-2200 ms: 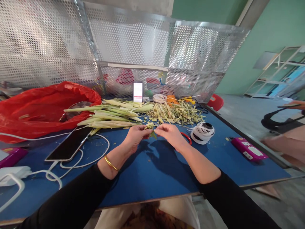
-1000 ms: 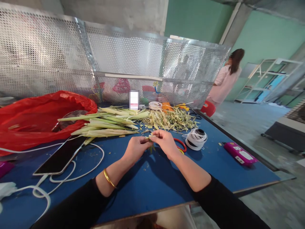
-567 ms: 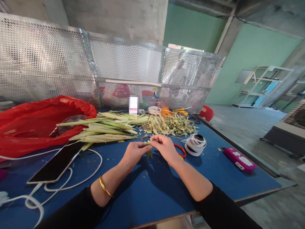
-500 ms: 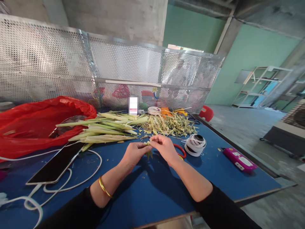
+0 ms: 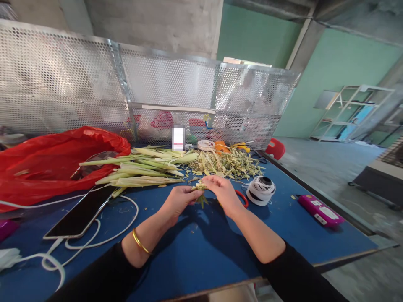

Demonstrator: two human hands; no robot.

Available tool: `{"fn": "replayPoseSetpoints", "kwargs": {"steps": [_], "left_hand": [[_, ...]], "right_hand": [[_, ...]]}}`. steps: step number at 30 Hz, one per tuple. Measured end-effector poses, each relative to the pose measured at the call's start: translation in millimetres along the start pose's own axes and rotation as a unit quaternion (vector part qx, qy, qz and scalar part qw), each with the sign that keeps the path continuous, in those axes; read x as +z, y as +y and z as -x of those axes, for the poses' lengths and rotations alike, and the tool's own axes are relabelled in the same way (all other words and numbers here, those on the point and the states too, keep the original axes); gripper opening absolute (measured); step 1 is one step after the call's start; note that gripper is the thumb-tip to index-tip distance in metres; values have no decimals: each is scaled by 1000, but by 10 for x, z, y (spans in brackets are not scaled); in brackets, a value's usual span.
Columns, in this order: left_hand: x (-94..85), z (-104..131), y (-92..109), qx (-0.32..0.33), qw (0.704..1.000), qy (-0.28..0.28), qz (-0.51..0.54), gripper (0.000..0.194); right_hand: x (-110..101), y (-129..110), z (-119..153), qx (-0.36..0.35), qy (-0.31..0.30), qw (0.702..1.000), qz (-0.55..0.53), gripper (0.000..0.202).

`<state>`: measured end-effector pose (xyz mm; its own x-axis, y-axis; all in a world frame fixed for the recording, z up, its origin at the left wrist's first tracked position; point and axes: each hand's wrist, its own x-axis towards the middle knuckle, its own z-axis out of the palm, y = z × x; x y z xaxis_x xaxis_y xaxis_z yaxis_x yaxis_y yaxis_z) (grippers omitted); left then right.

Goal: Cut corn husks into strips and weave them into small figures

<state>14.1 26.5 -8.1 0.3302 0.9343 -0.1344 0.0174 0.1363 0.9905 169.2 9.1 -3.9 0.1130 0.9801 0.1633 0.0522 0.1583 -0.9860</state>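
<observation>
From the head camera, the only view here, both hands meet over the middle of the blue table [image 5: 201, 256]. The left hand [image 5: 180, 200] is closed in a pinch on a small bundle of leaf strips [image 5: 199, 187], and the right hand [image 5: 223, 192] pinches the same bundle from the other side, fingertips almost touching; a few green tips hang below the grip, just above the tabletop.

Compared with a second ago little has shifted: the hands were already joined on the bundle and have stayed so, moving only slightly toward 3 o'clock while the fingers work at it. The camera has dipped and turned a touch, and the person in pink who stood at 2 o'clock beyond the table is no longer in sight. To my eye the folding or binding of the strips is still under way, not finished.

Around the hands: at 11 o'clock a sheaf of long pale green stalks [image 5: 138, 167]; at 12 a heap of trimmed scraps [image 5: 229, 161]; at 3 o'clock a spool of white thread [image 5: 260, 191], with a red ring [image 5: 243, 199] just beside the right wrist; farther out a magenta case [image 5: 320, 211]. At 9 o'clock a phone [image 5: 80, 214] on its white cable [image 5: 94, 239], and behind it a red plastic bag [image 5: 47, 159]
</observation>
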Motion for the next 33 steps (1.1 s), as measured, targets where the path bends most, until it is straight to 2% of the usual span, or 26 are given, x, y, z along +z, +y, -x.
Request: {"fn": "replayPoseSetpoints", "kwargs": {"steps": [5,8,11,16,20,23,33], "left_hand": [[-57,-11,49,-54,993,7,101,37],[-89,-25,60,-66,989,15,132,37],[-101,-28,61,-72,986,13,148,34],[-76,-18,50,-60,990,5,128,34],[-31,-24,21,-29,993,34,108,33],[-11,-28,9,-30,991,58,115,32],[-28,3,27,-20,996,34,84,39]], "right_hand": [[-112,-60,-37,39,43,996,-63,39],[-131,-66,-30,65,-15,997,-34,37],[-95,-32,-5,63,-78,995,-6,28],[-28,22,24,37,-77,996,29,15],[-10,17,29,39,-94,994,51,12],[0,-5,38,40,-85,994,50,11],[51,18,70,2,-75,993,95,21]]}}
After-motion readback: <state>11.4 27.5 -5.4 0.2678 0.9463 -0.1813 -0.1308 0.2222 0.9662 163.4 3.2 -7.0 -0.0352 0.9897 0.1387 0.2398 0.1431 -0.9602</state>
